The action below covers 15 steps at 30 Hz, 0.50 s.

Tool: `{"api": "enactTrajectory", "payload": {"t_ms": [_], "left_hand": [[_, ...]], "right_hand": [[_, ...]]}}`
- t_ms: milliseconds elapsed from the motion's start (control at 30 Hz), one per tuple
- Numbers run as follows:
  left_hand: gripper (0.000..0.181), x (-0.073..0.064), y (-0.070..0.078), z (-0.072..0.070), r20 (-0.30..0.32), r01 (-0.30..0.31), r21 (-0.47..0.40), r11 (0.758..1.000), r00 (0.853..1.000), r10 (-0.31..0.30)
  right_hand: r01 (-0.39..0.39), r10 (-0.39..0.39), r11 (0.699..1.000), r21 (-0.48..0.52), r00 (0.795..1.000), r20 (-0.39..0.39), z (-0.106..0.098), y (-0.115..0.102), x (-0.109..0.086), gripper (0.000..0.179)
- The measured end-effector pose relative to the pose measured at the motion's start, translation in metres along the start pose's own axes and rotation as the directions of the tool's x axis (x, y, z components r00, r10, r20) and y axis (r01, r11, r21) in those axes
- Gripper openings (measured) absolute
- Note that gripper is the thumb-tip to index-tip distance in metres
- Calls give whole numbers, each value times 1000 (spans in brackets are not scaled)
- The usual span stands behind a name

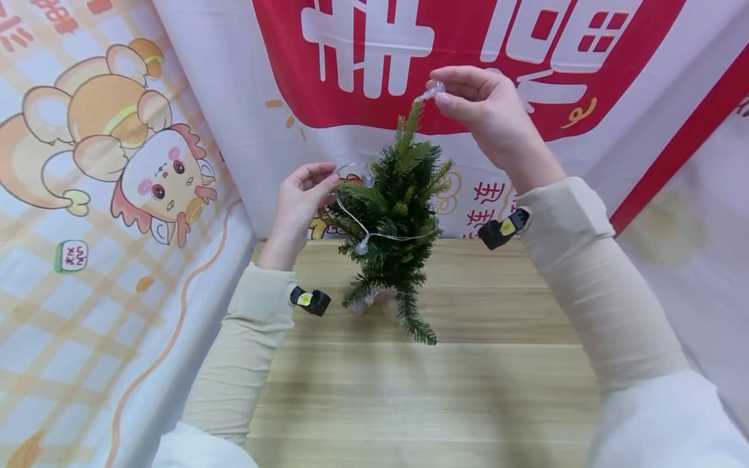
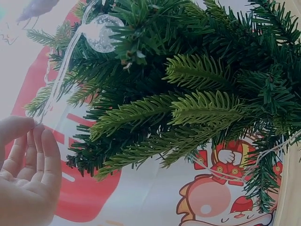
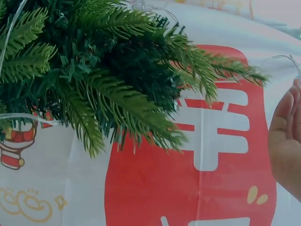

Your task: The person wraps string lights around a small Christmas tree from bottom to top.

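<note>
A small artificial Christmas tree (image 1: 404, 195) stands on the wooden table, wound with a clear-wired string of lights (image 1: 404, 238). Left of the tree, my left hand (image 1: 301, 201) pinches the light wire between thumb and fingertips; the left wrist view shows the wire (image 2: 59, 80) running up from these fingers to a round clear bulb (image 2: 104, 33). At the treetop my right hand (image 1: 488, 107) pinches a clear bulb (image 1: 434, 90) of the string, right by the tip. Another bulb (image 1: 362, 247) hangs against the lower left branches. The tree's base is mostly hidden under branches.
Behind the tree hangs a white cloth (image 1: 328, 146) with a large red print. A patterned cloth (image 1: 117, 273) with cartoon figures covers the left side. The wooden table top (image 1: 433, 403) extends from the tree toward me.
</note>
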State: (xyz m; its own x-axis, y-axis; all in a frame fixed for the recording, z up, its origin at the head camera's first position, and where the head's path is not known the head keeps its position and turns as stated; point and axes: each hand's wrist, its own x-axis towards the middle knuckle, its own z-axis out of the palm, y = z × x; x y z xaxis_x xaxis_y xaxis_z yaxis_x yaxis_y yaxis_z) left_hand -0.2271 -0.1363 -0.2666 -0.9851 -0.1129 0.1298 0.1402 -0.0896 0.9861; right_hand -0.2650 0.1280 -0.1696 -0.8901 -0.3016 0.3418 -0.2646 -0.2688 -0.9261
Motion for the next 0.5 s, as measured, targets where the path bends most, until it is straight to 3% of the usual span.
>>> {"api": "enactTrajectory", "payload": {"t_ms": [333,500], "left_hand": [[13,0,0,0,-4,3,-10,1000,1000,-3],[14,-1,0,-2,5,11,14,1000,1000,-11]], "right_hand": [[-29,17,997,-72,988,-156,10,13,10,23],[-68,47,992,-108,980,-192,10,17,10,23]]}}
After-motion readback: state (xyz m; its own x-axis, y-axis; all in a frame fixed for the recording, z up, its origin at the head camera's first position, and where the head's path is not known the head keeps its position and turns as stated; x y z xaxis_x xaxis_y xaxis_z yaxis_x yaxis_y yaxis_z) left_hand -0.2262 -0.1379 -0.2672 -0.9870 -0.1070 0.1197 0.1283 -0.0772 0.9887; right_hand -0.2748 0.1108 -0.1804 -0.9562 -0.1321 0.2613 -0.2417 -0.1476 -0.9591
